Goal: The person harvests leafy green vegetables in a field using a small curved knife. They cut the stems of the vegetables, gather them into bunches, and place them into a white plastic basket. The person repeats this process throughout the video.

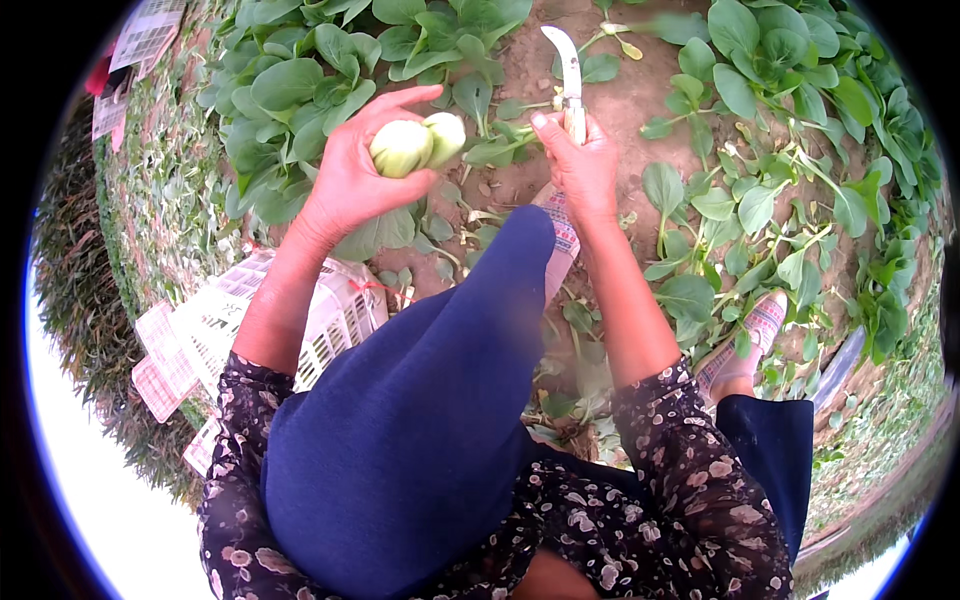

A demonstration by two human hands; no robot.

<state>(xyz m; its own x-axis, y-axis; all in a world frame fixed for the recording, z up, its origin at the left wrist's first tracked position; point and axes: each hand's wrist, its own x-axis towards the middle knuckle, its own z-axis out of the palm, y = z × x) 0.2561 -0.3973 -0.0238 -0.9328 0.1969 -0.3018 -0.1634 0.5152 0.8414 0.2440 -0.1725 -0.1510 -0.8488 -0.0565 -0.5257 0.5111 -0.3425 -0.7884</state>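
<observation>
In my left hand are pale green heads of leafy greens, their bases turned toward the right; the thumb and fingers curve around them. My right hand grips the handle of a knife with a curved blade, which points up and away from me. The knife stands to the right of the held greens, apart from them. Growing leafy green plants lie beyond my left hand. Near the right thumb, a small plant rests over the soil.
White plastic crates stand at my left, with further crates at the far upper left. Cut leaves and small plants cover the soil at the right. My patterned shoes are on the ground, and more leafy plants grow at the upper right.
</observation>
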